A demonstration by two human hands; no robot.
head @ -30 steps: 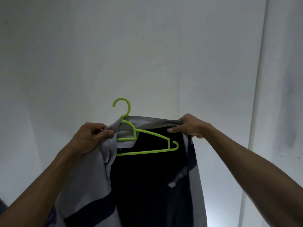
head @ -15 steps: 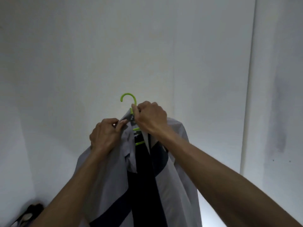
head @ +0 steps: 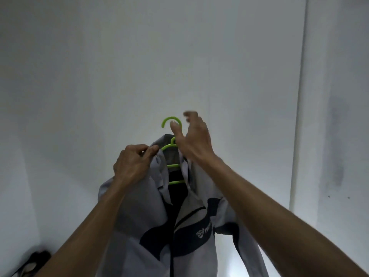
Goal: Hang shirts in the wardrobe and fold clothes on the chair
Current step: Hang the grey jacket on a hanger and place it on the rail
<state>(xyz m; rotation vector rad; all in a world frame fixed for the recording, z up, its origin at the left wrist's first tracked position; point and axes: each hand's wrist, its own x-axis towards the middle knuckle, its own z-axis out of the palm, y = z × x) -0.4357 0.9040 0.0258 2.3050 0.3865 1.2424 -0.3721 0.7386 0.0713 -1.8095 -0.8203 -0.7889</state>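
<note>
Grey jacket (head: 137,212) collar pinched by left hand (head: 132,163); right hand (head: 192,138) fingers spread beside green hanger (head: 172,152) hook, so slippage is risked.

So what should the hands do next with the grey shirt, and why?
Probably the right hand should close on the green hanger at its hook. It is open beside it, gripping nothing, while the left hand pinches the shirt collar, already draped on the hanger.

A dim patch of floor (head: 12,262) shows only at the bottom left corner, below pale walls, with a dark, blurred object (head: 33,260) lying on it, too indistinct to identify.
</note>
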